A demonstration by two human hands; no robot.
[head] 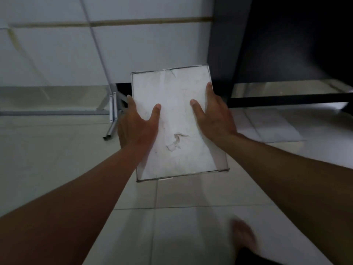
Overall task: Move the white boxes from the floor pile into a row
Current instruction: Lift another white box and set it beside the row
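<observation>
Dead centre of the frame, the white box (177,123) sits clamped between left hand (138,127) and right hand (214,117), thumbs on top, probably so it stays level while carried above the floor tiles (191,207).

Pale tiled floor (191,217) w/ metal stand foot (111,127) and bare foot (243,236) on it.
</observation>
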